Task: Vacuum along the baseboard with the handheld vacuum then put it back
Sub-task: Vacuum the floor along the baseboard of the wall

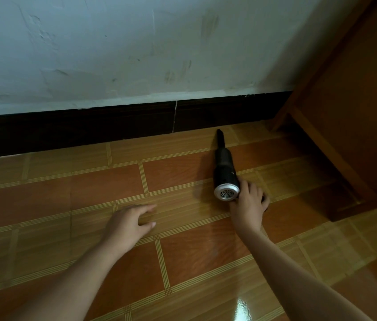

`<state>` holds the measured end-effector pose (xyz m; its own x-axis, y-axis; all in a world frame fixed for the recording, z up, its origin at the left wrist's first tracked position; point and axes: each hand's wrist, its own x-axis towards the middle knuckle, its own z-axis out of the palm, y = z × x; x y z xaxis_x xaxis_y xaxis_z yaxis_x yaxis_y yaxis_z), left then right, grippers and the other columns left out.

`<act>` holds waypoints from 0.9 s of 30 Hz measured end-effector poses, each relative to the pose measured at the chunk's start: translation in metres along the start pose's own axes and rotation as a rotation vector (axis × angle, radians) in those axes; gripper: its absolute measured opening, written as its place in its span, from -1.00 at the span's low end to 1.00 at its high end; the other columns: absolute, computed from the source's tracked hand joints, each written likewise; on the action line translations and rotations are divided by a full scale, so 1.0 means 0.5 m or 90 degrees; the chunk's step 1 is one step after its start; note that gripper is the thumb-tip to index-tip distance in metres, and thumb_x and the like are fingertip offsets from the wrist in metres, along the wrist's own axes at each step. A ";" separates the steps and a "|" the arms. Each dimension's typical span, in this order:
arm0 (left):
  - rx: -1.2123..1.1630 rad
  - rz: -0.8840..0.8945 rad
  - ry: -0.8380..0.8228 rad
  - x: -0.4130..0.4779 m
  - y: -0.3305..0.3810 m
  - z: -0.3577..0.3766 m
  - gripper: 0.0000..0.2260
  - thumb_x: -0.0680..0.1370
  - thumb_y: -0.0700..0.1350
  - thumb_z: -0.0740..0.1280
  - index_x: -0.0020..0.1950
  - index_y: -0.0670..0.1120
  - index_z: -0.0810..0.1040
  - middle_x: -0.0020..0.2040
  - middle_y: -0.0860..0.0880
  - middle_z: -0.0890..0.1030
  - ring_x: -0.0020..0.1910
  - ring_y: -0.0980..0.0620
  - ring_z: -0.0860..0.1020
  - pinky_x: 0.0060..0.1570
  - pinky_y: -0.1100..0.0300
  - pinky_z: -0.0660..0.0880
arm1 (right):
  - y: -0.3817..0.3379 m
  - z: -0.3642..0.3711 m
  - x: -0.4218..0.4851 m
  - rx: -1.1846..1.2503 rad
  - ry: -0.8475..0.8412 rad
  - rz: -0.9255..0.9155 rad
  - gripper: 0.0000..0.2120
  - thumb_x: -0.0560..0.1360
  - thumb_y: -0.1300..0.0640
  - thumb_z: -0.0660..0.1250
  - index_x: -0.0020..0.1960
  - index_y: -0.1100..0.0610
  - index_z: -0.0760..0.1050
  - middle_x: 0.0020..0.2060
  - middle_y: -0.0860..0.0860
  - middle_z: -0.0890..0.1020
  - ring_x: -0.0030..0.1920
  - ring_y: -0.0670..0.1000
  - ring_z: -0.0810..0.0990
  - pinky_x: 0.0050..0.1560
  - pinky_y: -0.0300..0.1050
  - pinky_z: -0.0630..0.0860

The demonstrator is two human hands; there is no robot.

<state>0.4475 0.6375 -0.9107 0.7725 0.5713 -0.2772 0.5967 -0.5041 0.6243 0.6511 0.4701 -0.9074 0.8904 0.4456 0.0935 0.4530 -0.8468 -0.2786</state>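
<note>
A black handheld vacuum (224, 166) with a silver vented rear cap lies on the tiled floor, its narrow nozzle pointing at the dark baseboard (113, 126) and stopping just short of it. My right hand (249, 206) is wrapped around the vacuum's handle, which is hidden under the fingers beside the rear cap. My left hand (128, 224) hovers low over the floor to the left, fingers spread, holding nothing.
A brown wooden piece of furniture (349, 117) stands against the wall at the right, its base close to the vacuum. A scuffed white wall (136, 49) rises above the baseboard. Glossy orange and yellow floor tiles (183, 262) stretch to the left and toward me.
</note>
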 end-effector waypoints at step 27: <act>0.074 0.043 0.018 -0.044 -0.039 -0.031 -0.59 0.52 -0.05 0.34 0.37 0.05 0.41 0.36 0.13 0.43 0.34 0.17 0.37 0.32 0.30 0.26 | -0.075 0.028 -0.037 -0.048 0.001 -0.372 -0.38 0.21 0.20 0.50 0.19 0.09 0.34 -0.08 0.08 0.58 0.00 0.14 0.56 0.18 0.30 0.33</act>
<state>0.4153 0.6449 -0.9056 0.8064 0.5506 -0.2158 0.5661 -0.6130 0.5512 0.6170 0.4977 -0.9122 0.4923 0.8442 0.2119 0.8704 -0.4797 -0.1113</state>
